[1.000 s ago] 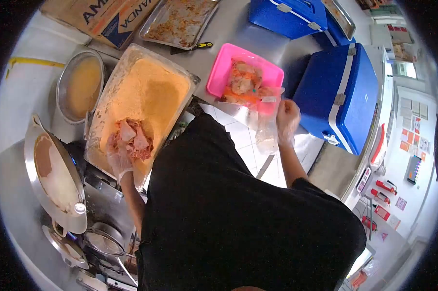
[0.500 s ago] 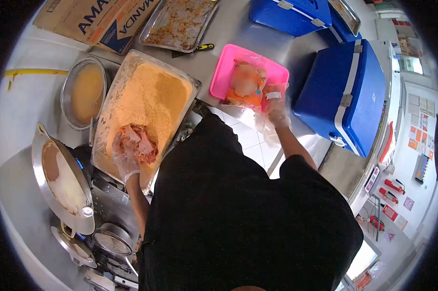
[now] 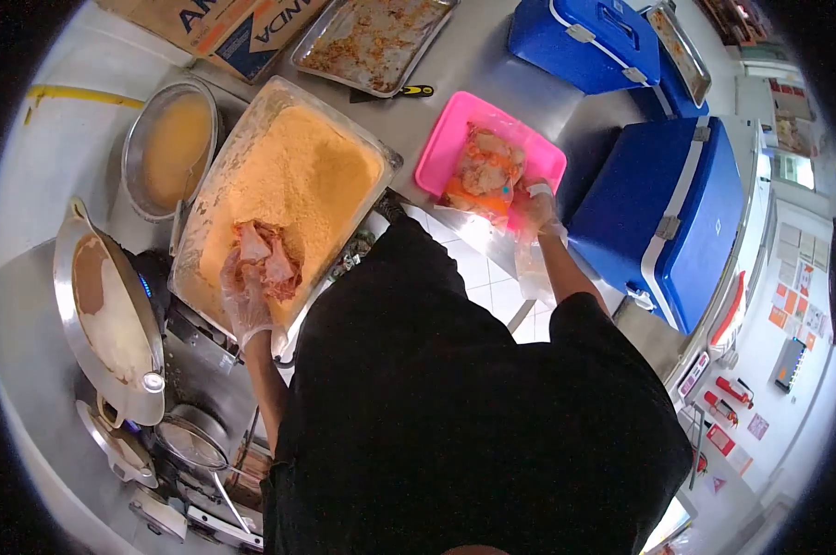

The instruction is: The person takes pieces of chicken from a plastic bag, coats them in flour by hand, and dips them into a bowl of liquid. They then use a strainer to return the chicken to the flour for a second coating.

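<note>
My left hand (image 3: 248, 298), in a clear plastic glove, is closed against the near side of some raw chicken pieces (image 3: 272, 259). They rest on the orange-tan breading flour in a large metal tray (image 3: 182, 277). My right hand (image 3: 540, 209), also gloved, grips the edge of a clear plastic bag (image 3: 520, 139) at the right side of a pink basin (image 3: 435, 139). More raw chicken (image 3: 487, 165) lies in that bag, with something orange beneath it. The right fingertips are partly hidden by the plastic.
A metal bowl of yellowish liquid (image 3: 176, 153) stands left of the flour tray. Nearer are a wide pan of pale liquid (image 3: 113, 310) and a strainer (image 3: 191, 439). Blue coolers (image 3: 658, 213) line the right; a crumb-covered baking tray (image 3: 372, 42) and yellow-handled tool (image 3: 416, 91) sit behind.
The view has shifted a little. In the pink basin, the bagged chicken looks rearranged and shows more clearly. My left hand has turned slightly against the chicken in the flour.
</note>
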{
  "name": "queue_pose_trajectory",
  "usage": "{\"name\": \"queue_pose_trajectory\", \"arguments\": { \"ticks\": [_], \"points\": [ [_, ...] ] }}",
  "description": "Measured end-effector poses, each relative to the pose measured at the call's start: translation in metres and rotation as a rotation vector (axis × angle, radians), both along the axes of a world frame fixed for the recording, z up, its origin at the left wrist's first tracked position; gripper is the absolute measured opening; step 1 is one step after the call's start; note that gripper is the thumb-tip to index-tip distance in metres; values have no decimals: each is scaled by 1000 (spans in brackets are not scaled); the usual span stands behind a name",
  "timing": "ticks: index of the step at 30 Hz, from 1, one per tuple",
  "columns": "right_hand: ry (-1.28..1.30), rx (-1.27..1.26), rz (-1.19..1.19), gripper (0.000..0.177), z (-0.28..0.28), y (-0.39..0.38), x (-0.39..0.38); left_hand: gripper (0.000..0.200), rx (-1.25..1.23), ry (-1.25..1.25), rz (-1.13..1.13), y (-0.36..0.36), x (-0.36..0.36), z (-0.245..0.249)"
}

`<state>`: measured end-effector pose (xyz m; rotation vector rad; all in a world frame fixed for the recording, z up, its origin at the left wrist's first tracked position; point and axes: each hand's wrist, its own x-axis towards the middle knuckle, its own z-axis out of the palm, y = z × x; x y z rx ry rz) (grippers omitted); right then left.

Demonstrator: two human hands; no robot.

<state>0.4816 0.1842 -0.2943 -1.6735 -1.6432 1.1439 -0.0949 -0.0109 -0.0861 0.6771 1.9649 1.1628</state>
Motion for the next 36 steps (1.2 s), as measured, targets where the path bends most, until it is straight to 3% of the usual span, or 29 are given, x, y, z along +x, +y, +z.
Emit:
{"name": "queue_pose_trajectory", "arguments": {
  "ticks": [1,3,4,6,10,12,14,16,18,22,23,24,26,27,29,30,31,32,33,34,35,36],
  "points": [
    [-2,1,5,10,9,-7,-7,35,19,14,7,-1,1,0],
    [526,-148,-214,17,45,-31,-31,35,42,26,18,-1,4,0],
    [524,-145,-211,17,55,-35,-35,36,31,-13,32,1,5,3],
    [-371,-317,-428,22,71,-39,-42,36,26,-52,47,4,8,4],
    [-525,-67,-361,23,163,-51,-85,38,94,-65,12,20,16,8],
    [-127,198,-244,39,180,-55,-96,39,114,-90,22,33,23,8],
    [-10,245,-91,36,203,-51,-120,39,-51,551,-487,52,26,4],
    [61,280,115,33,234,-44,-153,43,64,74,-505,84,73,38],
    [94,321,320,30,266,-34,-190,38,-4,-472,-532,114,109,39],
    [63,432,604,25,299,-12,-236,43,-257,-416,-774,167,149,45],
    [230,142,449,33,247,-14,-217,47,-312,-436,-848,173,152,45],
    [230,144,443,33,248,-11,-204,47,-313,-434,-854,178,156,49],
    [-47,171,540,34,252,-10,-177,41,-380,-295,-800,185,165,60],
    [-186,179,588,35,255,-10,-165,41,-386,-301,-806,190,169,43],
    [-465,191,683,37,264,-10,-146,36,-295,181,-878,208,178,-17],
    [-605,196,731,39,269,-10,-141,36,-299,175,-884,217,183,-36],
    [-607,186,731,39,291,-11,-140,35,-232,295,-848,226,188,-53],
    [-786,193,692,36,325,-11,-144,34,-165,413,-805,229,193,-63],
    [-963,198,651,33,342,-11,-145,34,-172,405,-806,230,196,-48],
    [-964,189,656,33,341,-11,-134,35,-266,79,-675,232,199,-17],
    [-698,291,530,34,339,-7,-115,37,-352,-242,-529,234,201,0],
    [-430,383,399,37,337,-6,-104,37,-358,-247,-528,234,204,-5]
  ]
}}
